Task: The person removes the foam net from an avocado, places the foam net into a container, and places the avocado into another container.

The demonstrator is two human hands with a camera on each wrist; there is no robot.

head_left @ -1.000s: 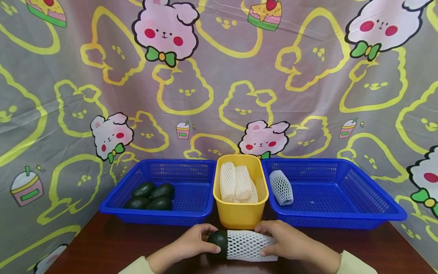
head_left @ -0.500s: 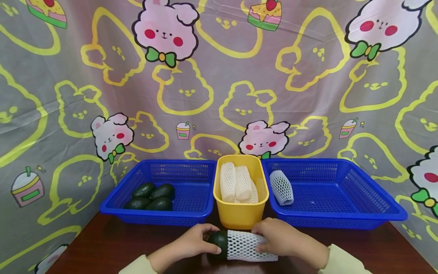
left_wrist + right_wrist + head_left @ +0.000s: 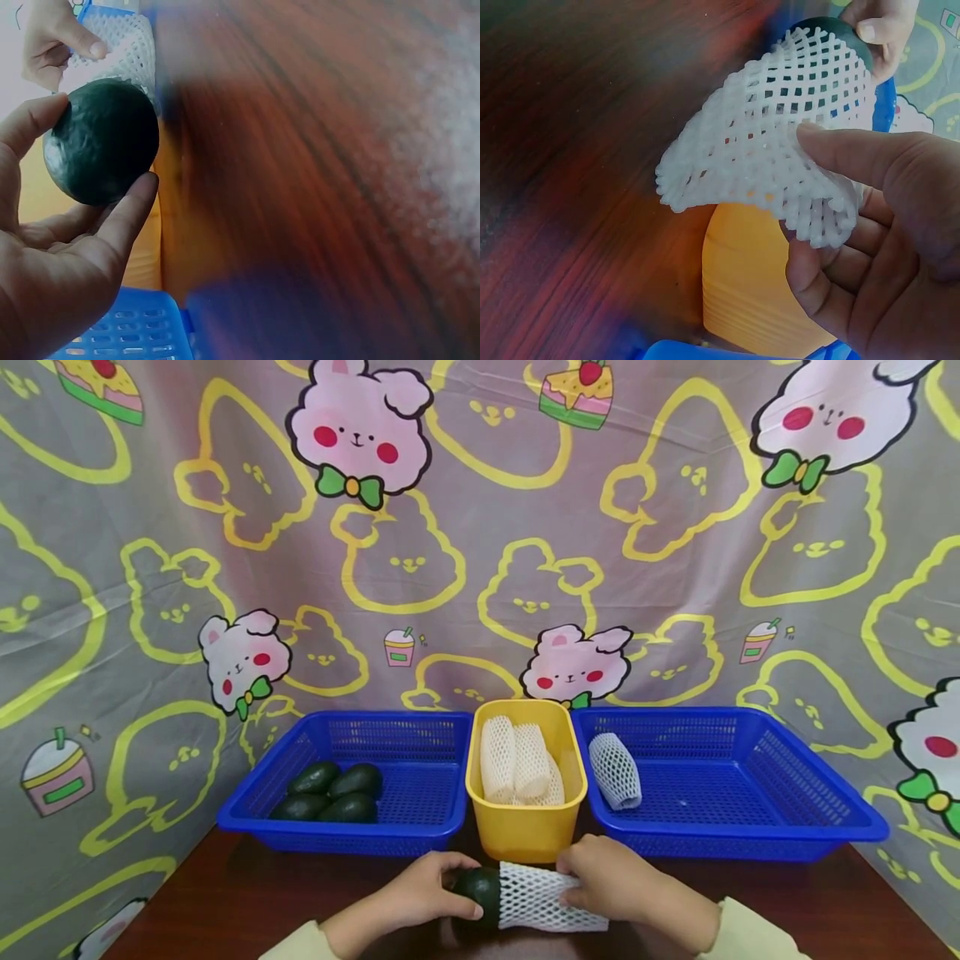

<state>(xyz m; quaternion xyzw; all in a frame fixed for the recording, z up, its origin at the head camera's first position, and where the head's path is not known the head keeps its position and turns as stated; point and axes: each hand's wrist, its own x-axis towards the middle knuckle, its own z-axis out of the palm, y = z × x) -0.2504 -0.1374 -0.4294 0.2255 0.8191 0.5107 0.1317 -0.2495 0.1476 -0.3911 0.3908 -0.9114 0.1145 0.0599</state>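
My left hand (image 3: 431, 893) grips a dark green avocado (image 3: 478, 893) by its bare left end, thumb in front and fingers behind. A white foam net sleeve (image 3: 543, 897) covers the avocado's right end and extends beyond it to the right. My right hand (image 3: 618, 881) pinches that sleeve near its loose end. In the right wrist view the thumb presses on the mesh of the net sleeve (image 3: 780, 120), and its free end flares open. The left wrist view shows the rounded bare end of the avocado (image 3: 101, 142) between thumb and fingers.
Several avocados lie in the left blue basket (image 3: 420, 839). A yellow bin (image 3: 528, 835) with several foam net sleeves (image 3: 532, 760) stands in the middle. The right blue basket (image 3: 750, 843) contains one netted piece (image 3: 615, 770). All stand on a brown wooden table (image 3: 187, 902) before a patterned cloth.
My right hand has shifted slightly left along the net sleeve, toward the avocado, and now pinches it in front. The left hand keeps its grip on the avocado in the same place.
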